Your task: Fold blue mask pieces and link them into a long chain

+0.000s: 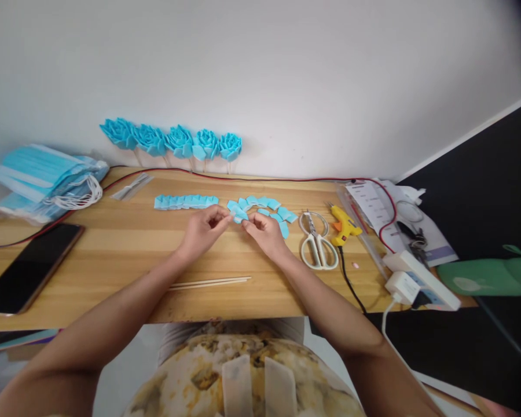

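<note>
My left hand (pixel 203 229) and my right hand (pixel 265 233) meet over the middle of the table, fingers pinched at opposite sides of a small light-blue folded petal (pixel 239 215). Just behind and to the right, more blue petals (pixel 272 203) lie in a loose curve. A row of overlapping blue folded pieces (pixel 186 201) is left of the petals, behind my left hand. Scissors (pixel 316 246) with white handles lie right of my right hand, beside a yellow glue gun (pixel 344 227). Fine detail between my fingertips is too small to make out.
Several blue flowers on sticks (pixel 179 141) lean against the wall. Blue face masks (pixel 43 176) and a phone (pixel 32 269) lie left. Thin wooden sticks (pixel 212 283) lie in front. A power strip (pixel 423 281), papers (pixel 373 202) and a green bottle (pixel 488 277) are right.
</note>
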Available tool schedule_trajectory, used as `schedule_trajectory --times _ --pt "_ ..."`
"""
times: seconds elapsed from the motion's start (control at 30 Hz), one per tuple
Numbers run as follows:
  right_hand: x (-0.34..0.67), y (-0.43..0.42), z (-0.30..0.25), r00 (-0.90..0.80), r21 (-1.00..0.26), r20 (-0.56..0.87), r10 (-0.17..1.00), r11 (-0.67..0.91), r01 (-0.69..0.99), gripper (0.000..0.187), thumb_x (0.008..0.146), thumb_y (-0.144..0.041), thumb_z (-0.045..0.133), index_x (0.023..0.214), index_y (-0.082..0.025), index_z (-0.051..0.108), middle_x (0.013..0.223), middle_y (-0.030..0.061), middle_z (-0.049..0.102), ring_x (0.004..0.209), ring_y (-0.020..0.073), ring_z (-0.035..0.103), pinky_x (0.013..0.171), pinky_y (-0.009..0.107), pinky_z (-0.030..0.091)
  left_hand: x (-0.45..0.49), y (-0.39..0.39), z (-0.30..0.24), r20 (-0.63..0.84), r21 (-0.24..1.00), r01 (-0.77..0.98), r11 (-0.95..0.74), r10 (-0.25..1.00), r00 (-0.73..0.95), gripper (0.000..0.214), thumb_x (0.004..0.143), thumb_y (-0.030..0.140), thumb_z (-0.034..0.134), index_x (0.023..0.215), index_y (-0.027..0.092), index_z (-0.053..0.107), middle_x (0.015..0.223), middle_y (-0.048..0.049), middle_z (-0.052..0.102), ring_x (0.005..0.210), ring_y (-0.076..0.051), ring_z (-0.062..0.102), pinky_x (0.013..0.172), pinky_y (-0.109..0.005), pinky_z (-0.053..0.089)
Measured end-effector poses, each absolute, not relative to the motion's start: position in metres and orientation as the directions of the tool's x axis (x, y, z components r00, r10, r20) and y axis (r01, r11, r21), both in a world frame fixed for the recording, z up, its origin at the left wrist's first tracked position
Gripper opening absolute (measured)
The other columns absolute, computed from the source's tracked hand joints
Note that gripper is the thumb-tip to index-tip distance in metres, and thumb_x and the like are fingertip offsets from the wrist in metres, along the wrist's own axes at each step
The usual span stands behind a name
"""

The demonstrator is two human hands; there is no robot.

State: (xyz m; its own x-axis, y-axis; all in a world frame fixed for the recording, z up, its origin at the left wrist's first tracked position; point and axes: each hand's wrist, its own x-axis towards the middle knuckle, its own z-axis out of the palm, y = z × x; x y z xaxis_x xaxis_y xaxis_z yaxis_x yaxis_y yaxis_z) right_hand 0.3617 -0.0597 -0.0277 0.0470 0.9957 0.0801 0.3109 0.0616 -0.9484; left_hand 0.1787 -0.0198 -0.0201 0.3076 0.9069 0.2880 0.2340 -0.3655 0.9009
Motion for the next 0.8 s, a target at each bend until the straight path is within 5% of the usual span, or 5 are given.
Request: schedule_trajectory --times 0.23,0.57,0.8 --pt "0.3587 -0.0628 -0.0259 0.025 -0.911 0.159 0.987 0.137 0.388 0.024 0.082 -0.039 0.059 0.068 -0.020 0.056 0.062 -0.0034 0.048 0.059 0.0113 0.042 0.059 0.026 0.034 0.1790 -0.0214 -0.0236 0.353 0.790 0.325 -0.519 0.819 0.452 0.015 0.086 0.024 0.057 0.090 0.017 0.070 0.059 0.0048 0.052 0.054 -0.009 0.044 0.055 -0.022 0.034" --pt "0.3554 -0.0643 -0.0297 0.001 -0.804 0.305 0.952 0.257 0.537 0.017 0.083 -0.031 0.056 0.074 -0.020 0.065 0.067 0.0007 0.063 0.062 0.0139 0.054 0.064 0.026 0.042 0.1759 -0.0222 -0.0233 0.351 0.632 0.532 -0.563 0.821 0.450 0.016 0.089 0.031 0.061 0.093 0.021 0.073 0.060 0.0034 0.051 0.059 -0.012 0.049 0.060 -0.024 0.034" --pt "0.3556 -0.0644 -0.0325 -0.031 -0.740 0.308 0.951 0.260 0.620 0.015 0.085 -0.028 0.055 0.073 -0.023 0.063 0.069 0.0021 0.064 0.065 0.0167 0.055 0.067 0.029 0.043 0.1783 -0.0237 -0.0248 0.289 0.688 0.522 -0.504 0.851 0.440 0.017 0.087 0.030 0.057 0.090 0.020 0.071 0.062 0.0017 0.057 0.059 -0.013 0.052 0.059 -0.025 0.035"
